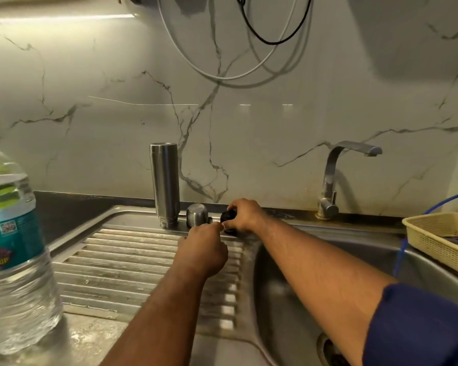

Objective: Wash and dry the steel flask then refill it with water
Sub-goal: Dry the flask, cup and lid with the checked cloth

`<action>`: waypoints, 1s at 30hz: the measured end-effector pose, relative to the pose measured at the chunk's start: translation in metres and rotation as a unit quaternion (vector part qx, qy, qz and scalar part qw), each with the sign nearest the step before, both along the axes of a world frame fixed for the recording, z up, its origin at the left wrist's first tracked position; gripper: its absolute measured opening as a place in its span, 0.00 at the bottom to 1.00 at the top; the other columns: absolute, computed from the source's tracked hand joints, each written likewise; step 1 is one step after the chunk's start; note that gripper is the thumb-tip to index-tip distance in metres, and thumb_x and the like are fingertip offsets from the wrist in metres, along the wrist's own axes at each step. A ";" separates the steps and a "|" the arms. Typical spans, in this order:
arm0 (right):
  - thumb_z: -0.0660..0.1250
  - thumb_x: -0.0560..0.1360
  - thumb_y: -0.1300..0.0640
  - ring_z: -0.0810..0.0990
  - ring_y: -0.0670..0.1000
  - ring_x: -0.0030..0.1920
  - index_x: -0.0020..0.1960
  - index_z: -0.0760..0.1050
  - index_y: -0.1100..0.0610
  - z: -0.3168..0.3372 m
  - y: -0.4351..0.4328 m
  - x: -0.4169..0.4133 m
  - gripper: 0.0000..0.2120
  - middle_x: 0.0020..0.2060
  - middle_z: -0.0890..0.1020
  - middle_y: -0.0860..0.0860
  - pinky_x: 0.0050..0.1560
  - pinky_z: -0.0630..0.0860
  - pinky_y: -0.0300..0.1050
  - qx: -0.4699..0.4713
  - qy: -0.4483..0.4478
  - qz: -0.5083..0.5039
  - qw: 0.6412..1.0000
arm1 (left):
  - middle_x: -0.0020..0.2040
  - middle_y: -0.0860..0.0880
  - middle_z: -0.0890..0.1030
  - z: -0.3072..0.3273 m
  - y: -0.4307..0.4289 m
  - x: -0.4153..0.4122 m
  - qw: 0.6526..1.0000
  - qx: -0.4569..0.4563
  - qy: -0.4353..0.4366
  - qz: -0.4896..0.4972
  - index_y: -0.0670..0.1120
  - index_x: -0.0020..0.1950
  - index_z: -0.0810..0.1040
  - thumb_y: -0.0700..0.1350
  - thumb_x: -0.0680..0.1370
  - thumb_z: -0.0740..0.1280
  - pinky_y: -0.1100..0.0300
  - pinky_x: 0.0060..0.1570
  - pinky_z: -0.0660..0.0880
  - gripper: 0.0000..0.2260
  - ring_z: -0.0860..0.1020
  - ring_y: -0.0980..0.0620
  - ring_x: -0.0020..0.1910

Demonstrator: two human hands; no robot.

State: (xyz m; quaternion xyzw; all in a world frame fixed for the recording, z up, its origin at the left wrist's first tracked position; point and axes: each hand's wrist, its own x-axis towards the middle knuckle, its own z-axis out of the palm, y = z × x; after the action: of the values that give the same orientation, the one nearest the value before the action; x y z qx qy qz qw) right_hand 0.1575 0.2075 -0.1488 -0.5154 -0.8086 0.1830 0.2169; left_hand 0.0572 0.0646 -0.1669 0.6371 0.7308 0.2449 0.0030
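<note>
A steel flask point(165, 184) stands mouth-down at the drainboard's point(130, 260) 12 o'clock edge, with its cap point(197, 214) just at its 3 o'clock. The right hand point(245, 216) curls round a black stopper point(226, 217). The left hand point(202, 253), fingers curled, meets it from 7 o'clock; whether it grips is unclear.

Brushed steel flask point(165, 184), ribbed steel drainboard point(132, 262), clear plastic water bottle point(9, 249), glossy marble-look backsplash point(249, 122)

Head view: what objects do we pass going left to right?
Large clear plastic water bottle, inverted cylindrical steel flask, small domed steel cap, black round lid, curved steel tap, beige plastic mesh basket.
</note>
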 end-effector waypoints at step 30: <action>0.78 0.70 0.64 0.83 0.55 0.51 0.59 0.83 0.61 0.131 -0.091 0.380 0.17 0.56 0.84 0.57 0.52 0.82 0.48 -0.003 -0.349 -0.222 0.911 | 0.67 0.57 0.77 0.008 -0.024 0.226 0.954 -0.021 -0.045 -0.295 0.58 0.75 0.68 0.55 0.79 0.69 0.54 0.68 0.73 0.25 0.76 0.57 0.66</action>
State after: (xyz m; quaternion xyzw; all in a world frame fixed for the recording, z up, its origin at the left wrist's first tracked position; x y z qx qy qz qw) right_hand 0.5376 0.1160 -0.0175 -0.7130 -0.6972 -0.0586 -0.0457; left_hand 0.2836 0.0407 -0.1589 0.8124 0.5143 0.2465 0.1212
